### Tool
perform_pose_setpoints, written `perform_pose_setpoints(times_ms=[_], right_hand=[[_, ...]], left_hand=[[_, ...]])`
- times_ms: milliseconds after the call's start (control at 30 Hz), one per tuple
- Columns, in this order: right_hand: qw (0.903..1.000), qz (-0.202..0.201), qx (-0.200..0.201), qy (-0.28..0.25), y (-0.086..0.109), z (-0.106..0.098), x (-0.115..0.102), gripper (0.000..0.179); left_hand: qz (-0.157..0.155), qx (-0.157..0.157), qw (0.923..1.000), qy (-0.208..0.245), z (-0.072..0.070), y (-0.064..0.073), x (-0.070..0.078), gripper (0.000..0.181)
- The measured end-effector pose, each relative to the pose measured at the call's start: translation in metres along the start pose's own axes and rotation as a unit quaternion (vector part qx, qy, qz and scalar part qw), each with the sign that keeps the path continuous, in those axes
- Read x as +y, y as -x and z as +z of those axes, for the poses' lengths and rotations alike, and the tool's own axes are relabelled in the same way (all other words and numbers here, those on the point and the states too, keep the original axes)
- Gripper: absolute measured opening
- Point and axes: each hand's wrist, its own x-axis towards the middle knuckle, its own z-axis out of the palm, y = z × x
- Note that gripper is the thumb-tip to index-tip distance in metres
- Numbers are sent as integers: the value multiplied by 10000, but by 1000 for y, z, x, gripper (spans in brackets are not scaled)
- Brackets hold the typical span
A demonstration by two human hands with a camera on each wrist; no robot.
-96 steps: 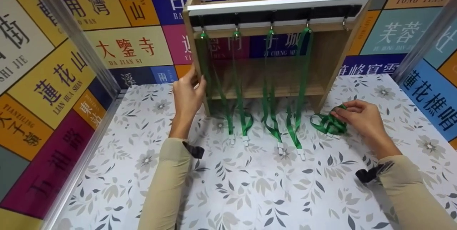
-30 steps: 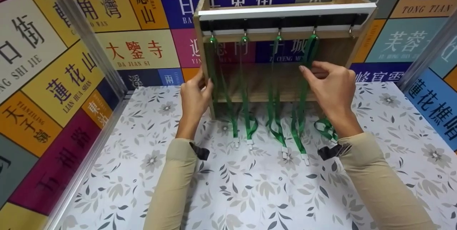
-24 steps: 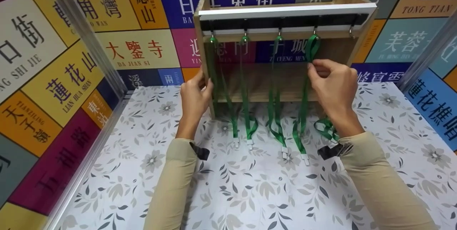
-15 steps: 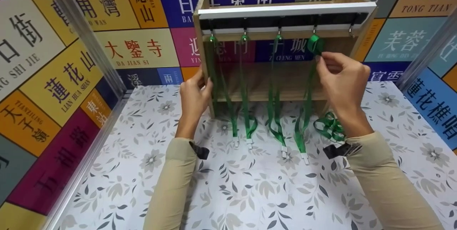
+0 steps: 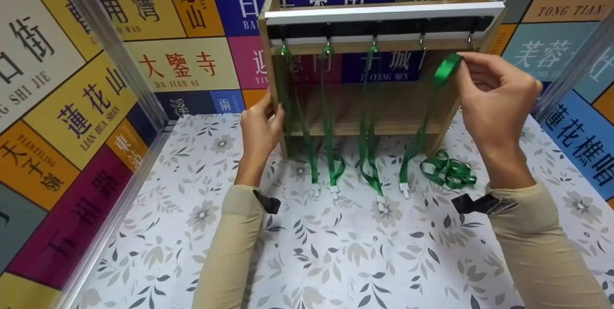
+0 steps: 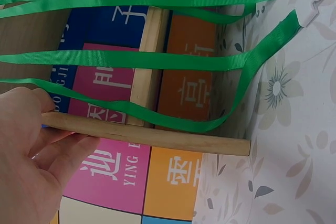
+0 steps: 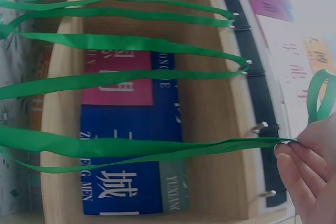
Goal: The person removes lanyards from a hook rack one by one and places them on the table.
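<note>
A wooden rack with a row of hooks stands at the back of the table. Green lanyards hang from its three left hooks. My left hand grips the rack's left side panel, thumb on top in the left wrist view. My right hand pinches the top loop of a fourth green lanyard, which is off its hook and held just below the rightmost hook. Its white clip touches the table. In the right wrist view my fingertips pinch this strap beside two bare hooks.
Another green lanyard lies bunched on the floral tabletop at the rack's right foot, below my right wrist. Coloured sign panels wall in the back and sides, with metal posts at the corners.
My right hand left the bunched lanyard on the table, rose to the fourth hanging lanyard, pinched it, lifted it off its hook and carried it right. The left hand has stayed put.
</note>
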Motion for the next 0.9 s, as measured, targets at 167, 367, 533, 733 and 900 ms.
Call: perform_pose_setpoints(times_ms=[167, 367, 533, 733, 900], right_hand=[[9997, -184, -188, -7, 10, -19, 9, 18], [9916, -831, -846, 522, 25, -46, 33, 18], [9811, -1074, -1581, 297, 38, -66, 38, 24], [9642, -1239, -2341, 67, 49, -72, 45, 31], [9577, -1014, -2688, 193, 58, -67, 58, 29]], left_hand=[[51, 19, 9999, -130, 1, -1, 0, 44], [-55, -62, 9999, -120, 0, -1, 0, 47], [-98, -57, 9999, -118, -2, -1, 0, 48], [-86, -65, 9999, -77, -2, -1, 1, 47], [-11, -16, 10000, -95, -1, 0, 0, 46]])
